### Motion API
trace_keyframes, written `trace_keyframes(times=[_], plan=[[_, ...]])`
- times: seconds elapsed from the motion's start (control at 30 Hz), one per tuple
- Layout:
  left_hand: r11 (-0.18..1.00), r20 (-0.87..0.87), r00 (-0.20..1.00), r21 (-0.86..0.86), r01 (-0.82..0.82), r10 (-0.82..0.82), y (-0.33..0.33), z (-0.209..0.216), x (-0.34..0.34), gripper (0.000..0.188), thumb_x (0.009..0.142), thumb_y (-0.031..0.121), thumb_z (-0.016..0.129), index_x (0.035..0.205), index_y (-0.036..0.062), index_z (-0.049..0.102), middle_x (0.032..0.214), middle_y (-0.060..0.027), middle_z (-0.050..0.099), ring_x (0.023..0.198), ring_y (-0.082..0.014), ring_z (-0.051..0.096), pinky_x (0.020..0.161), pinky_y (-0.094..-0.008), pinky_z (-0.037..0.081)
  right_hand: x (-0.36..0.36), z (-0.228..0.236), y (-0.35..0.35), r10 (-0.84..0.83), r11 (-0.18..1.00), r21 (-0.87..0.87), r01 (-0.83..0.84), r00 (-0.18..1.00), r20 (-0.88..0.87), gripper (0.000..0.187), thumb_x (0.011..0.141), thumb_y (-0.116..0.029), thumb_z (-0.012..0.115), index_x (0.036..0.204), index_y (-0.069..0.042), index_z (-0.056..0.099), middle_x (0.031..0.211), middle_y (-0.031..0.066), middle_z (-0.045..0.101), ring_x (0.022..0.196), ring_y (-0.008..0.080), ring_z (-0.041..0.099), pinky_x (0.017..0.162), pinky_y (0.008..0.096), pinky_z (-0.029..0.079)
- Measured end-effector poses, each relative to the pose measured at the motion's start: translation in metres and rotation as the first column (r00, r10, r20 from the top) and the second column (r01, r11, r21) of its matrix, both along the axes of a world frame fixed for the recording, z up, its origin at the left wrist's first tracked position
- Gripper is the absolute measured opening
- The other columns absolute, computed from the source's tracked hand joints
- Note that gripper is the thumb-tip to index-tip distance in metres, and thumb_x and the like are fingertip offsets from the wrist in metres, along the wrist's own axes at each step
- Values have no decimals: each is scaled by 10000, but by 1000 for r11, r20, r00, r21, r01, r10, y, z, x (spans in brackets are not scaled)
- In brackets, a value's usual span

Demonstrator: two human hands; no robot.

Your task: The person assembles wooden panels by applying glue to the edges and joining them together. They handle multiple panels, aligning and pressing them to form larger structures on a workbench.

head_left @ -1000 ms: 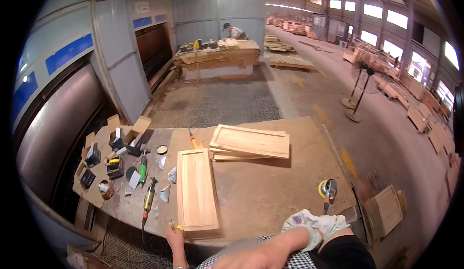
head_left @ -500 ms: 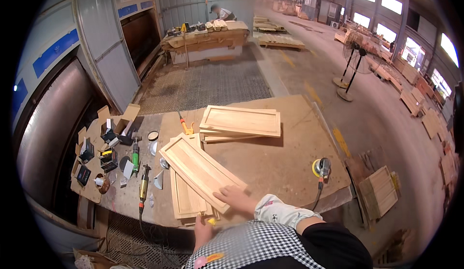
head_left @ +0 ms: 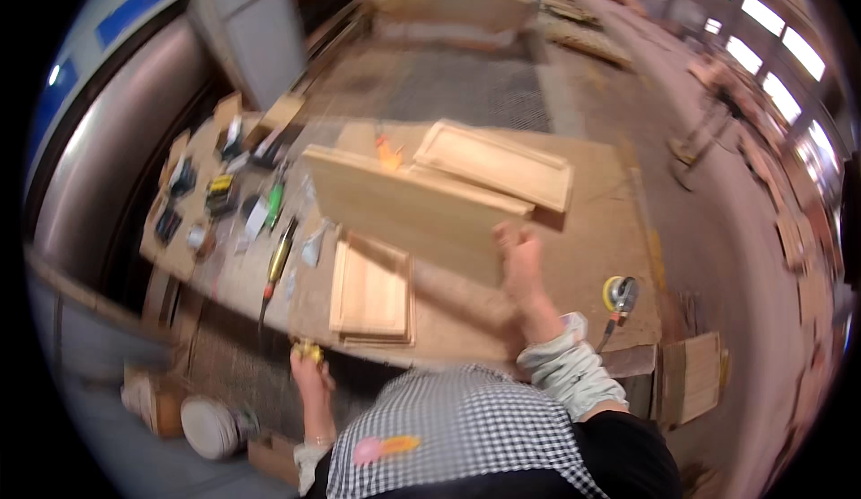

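Note:
A wooden panel (head_left: 404, 216) is raised on its edge above the workbench, its flat underside turned my way. My right hand (head_left: 522, 266) is closed on its right end, fingers over the top edge. Below it, two or more framed panels (head_left: 369, 288) lie stacked near the bench's front edge. Low on the left, just off the bench, my left hand (head_left: 311, 375) is closed around a small yellow object (head_left: 308, 351), too blurred to name. Behind the raised panel, more framed panels (head_left: 493, 163) are piled, partly covered by it.
On the right of the workbench (head_left: 592, 248) sits a round sander (head_left: 621, 294) with a cable. A green tool (head_left: 274, 203), a yellow tool (head_left: 281, 252) and several opened boxes (head_left: 220, 192) occupy the left. An orange air gun (head_left: 388, 152) lies at the back; a white bucket (head_left: 211, 427) stands below.
The upper panel has been lifted off the near stack and tipped up by my right hand. My left hand has moved left, away from the stack, with the yellow object. The view has shifted.

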State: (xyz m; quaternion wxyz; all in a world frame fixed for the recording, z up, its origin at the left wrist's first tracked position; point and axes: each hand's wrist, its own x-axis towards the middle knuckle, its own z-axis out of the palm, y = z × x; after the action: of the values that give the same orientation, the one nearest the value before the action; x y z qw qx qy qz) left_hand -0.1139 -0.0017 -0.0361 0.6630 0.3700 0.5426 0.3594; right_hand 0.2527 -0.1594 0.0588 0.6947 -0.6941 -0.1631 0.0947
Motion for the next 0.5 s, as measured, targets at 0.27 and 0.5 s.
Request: trace_keyframes(times=[0.27, 0.5], plan=[[996, 99, 992, 49, 70, -74, 0, -4, -18, 301, 1024, 198, 390, 1305, 115, 460, 711, -9, 518, 493, -49, 424, 425, -196, 368, -17, -54, -11, 327, 941, 292, -169, 669, -667, 767, 855, -551, 650, 1363, -8, 463, 1334, 152, 560, 1224, 295, 533, 1012, 443, 458], [999, 158, 987, -39, 16, -9, -2, -14, -34, 229, 1012, 199, 466, 1204, 103, 545, 689, 8, 523, 483, -39, 427, 403, -188, 347, -12, -154, -4, 132, 975, 21, -223, 498, -857, 794, 846, -708, 513, 1397, -138, 478, 1381, 109, 540, 1241, 310, 532, 987, 514, 473]])
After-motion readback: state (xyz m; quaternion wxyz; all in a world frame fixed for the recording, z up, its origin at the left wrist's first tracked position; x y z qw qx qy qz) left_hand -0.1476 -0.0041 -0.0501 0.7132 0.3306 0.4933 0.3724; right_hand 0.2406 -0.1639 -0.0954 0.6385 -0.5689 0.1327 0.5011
